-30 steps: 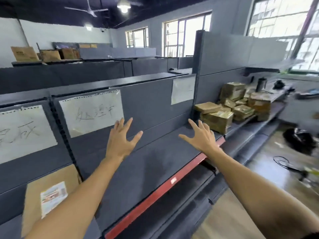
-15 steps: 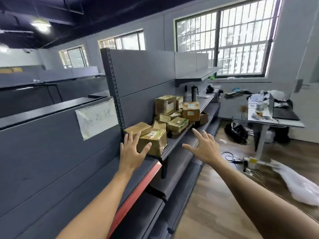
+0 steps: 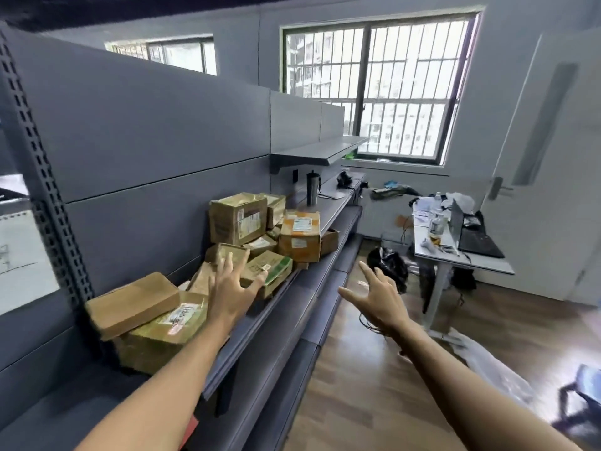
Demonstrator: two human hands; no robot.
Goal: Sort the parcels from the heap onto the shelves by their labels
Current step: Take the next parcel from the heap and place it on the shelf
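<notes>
Cardboard parcels (image 3: 227,255) heaped on grey shelf (image 3: 312,288), 10 o'clock of frame centre. Left hand (image 3: 232,292) over heap, grip wide, holding nothing. Right hand (image 3: 379,299) at 3 o'clock of it, grip wide.

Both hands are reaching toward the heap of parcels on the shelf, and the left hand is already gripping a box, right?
Not quite. In the head view the left hand is open with fingers spread over the heap of parcels and grips nothing. The right hand is open too, reaching beside the shelf.
</notes>
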